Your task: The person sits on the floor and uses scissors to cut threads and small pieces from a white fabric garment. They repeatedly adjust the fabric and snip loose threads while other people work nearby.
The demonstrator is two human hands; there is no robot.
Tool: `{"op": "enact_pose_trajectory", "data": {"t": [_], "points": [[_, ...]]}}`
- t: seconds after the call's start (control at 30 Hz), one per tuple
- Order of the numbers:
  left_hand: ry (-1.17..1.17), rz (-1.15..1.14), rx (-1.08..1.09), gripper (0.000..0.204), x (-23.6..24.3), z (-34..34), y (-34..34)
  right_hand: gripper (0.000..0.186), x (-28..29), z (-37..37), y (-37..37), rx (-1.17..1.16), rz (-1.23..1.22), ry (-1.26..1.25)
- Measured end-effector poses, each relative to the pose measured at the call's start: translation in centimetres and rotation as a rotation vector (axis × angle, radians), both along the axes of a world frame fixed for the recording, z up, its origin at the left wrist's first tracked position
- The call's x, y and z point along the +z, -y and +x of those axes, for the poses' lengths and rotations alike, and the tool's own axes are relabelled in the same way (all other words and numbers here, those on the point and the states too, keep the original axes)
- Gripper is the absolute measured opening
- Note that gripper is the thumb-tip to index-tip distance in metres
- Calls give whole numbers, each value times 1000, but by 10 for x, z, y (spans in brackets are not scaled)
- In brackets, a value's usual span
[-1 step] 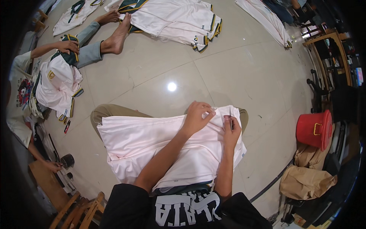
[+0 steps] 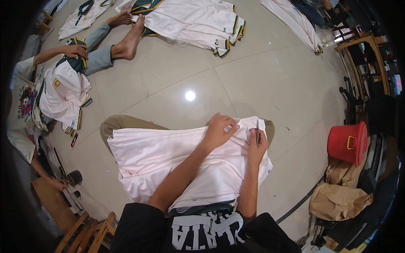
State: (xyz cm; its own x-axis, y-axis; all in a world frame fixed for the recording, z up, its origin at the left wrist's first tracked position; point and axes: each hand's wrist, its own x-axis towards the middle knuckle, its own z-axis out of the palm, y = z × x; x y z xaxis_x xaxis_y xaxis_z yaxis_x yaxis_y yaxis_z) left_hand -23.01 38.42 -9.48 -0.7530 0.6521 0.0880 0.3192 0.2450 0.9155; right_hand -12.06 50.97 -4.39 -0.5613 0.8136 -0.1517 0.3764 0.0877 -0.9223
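1. The right hand (image 2: 257,146) grips a small metal tool (image 2: 257,125), held upright over the cloth's far right corner.
2. The left hand (image 2: 219,131) is just beside it, fingers curled, thumb and forefinger close together; I cannot tell whether they pinch anything.
3. Under both hands, the white cloth (image 2: 147,154) lies spread across the person's lap, over tan trousers (image 2: 116,123).
4. Around them is the tiled floor (image 2: 261,88), with a red bucket (image 2: 344,143) and a brown paper bag (image 2: 339,201) at right.
5. Farther off, white shirts (image 2: 190,19) lie on the floor.
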Motion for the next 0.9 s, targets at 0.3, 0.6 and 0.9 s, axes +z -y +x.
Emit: {"op": "enact_pose_trajectory", "data": {"t": [0.3, 0.6, 0.9], "points": [[841, 359, -265, 34, 8, -1, -3, 17, 3, -18, 15, 45, 31, -36], [753, 346, -27, 24, 7, -6, -2, 2, -1, -8, -17, -105, -719, -109], [751, 320, -92, 22, 0, -6, -12, 7, -4, -10, -19, -87, -763, -134]]}}
